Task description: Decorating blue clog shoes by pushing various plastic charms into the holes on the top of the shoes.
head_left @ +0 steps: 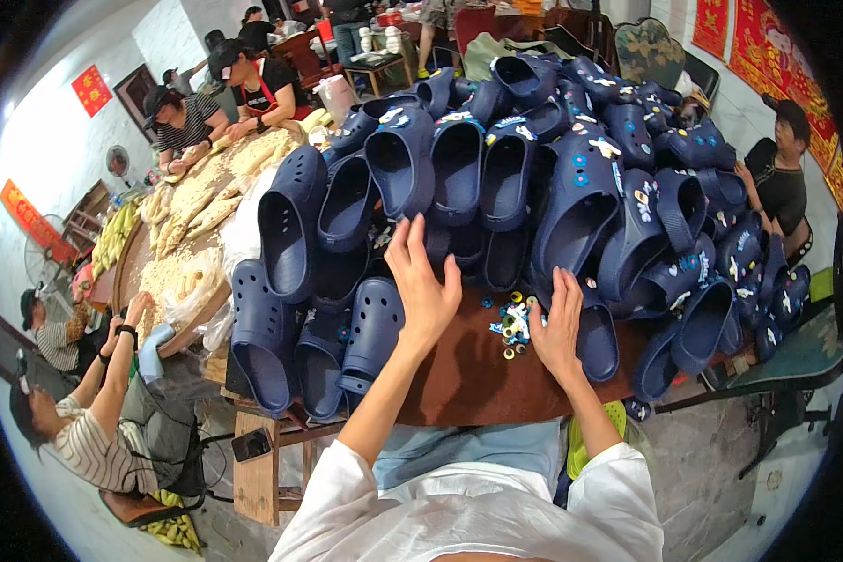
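A large heap of navy foam clogs [398,169] covers the brown table [464,379] in front of me. Many carry small coloured shoe charms on their uppers. My left hand [421,290] is open, fingers stretched toward the lower edge of a clog in the middle front; I cannot tell whether it touches. Beside that hand on the left lies a plain clog [375,328] with bare holes. My right hand [560,328] is open at the right side of a small pile of loose charms [515,318], its fingertips near a charm-covered clog [581,201].
At the left, several people sit round a round table [126,272] piled with pale kernels and corn cobs. A phone [251,445] lies on a wooden bench [256,492] by my left side. Another person [782,173] is at the right end of the clogs, near a chair [782,347].
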`<act>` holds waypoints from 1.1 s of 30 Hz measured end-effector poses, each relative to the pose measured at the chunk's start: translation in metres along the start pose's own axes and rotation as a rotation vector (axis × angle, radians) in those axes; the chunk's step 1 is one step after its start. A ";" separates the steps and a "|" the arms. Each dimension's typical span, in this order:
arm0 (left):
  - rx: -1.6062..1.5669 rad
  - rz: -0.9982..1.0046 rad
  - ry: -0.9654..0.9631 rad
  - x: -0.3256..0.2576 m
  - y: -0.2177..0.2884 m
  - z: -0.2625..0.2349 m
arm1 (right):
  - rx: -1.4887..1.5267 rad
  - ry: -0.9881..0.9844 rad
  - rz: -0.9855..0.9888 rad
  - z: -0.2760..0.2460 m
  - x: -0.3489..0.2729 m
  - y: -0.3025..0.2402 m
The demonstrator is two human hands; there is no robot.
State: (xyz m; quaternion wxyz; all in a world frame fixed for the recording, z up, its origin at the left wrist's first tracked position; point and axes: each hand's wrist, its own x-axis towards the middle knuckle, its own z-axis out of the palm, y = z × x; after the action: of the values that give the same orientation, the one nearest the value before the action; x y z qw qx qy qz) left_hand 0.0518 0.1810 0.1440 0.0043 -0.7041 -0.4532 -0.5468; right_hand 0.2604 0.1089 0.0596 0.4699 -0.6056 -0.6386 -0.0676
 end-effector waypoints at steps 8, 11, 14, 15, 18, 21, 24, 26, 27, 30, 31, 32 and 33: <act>0.158 -0.081 0.089 0.038 -0.051 0.023 | -0.053 -0.076 -0.031 0.009 -0.005 0.004; 0.121 -0.105 0.110 0.038 -0.057 0.026 | -0.053 -0.082 -0.053 0.009 -0.005 0.007; 0.006 -0.139 0.148 0.034 -0.058 0.028 | -0.057 -0.094 -0.027 0.008 -0.002 0.003; 0.009 -0.145 0.157 0.032 -0.059 0.028 | -0.056 -0.099 -0.037 0.008 -0.002 0.002; -0.021 -0.119 0.146 0.024 -0.060 0.026 | -0.070 -0.112 -0.010 0.007 -0.003 0.001; -0.032 -0.089 0.168 0.023 -0.057 0.024 | -0.069 -0.117 -0.011 0.008 -0.002 0.001; -0.029 -0.089 0.165 0.024 -0.047 0.018 | -0.070 -0.123 -0.008 0.010 -0.002 -0.001; -0.030 -0.081 0.154 0.023 -0.035 0.011 | -0.071 -0.124 0.000 0.010 -0.001 -0.002; -0.032 -0.085 0.152 0.018 -0.026 0.005 | -0.071 -0.105 0.017 0.010 0.000 -0.003; -0.086 -0.010 0.056 -0.003 0.007 -0.020 | -0.027 -0.031 0.055 0.008 -0.002 -0.004; -0.099 0.011 0.031 -0.014 0.016 -0.033 | 0.020 0.030 0.075 0.006 -0.001 -0.005; -0.109 0.035 -0.015 -0.024 0.024 -0.045 | 0.022 0.078 0.091 0.002 0.001 -0.010; -0.121 0.058 -0.062 -0.037 0.030 -0.057 | 0.019 0.070 0.095 -0.002 0.002 -0.011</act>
State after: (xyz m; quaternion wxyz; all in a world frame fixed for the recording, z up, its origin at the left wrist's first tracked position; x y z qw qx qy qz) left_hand 0.0280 0.1111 0.1535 -0.0363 -0.7324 -0.3986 -0.5508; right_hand 0.2522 0.1065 0.0678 0.5002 -0.6279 -0.5931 -0.0604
